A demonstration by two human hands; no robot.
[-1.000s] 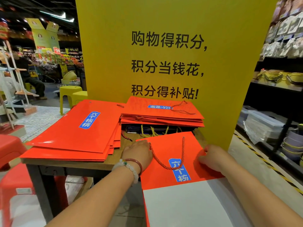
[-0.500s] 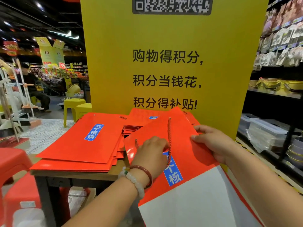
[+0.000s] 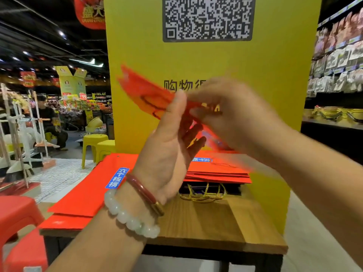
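L hand (image 3: 167,150) and R hand (image 3: 233,114) both pinch the bag (image 3: 140,89); its length runs up-left from the grip.

Wooden tabletop (image 3: 206,222) w/ 2 stacks of red paper bags: left stack (image 3: 88,193) & right stack (image 3: 220,171), the latter atop dark bags w/ gold cords (image 3: 204,193). Behind: yellow pillar (image 3: 275,75) w/ QR code (image 3: 208,16). Left bg: yellow stools (image 3: 96,142), seated person (image 3: 49,118). Red stools (image 3: 17,213) near left. Shelves (image 3: 337,61) at right.
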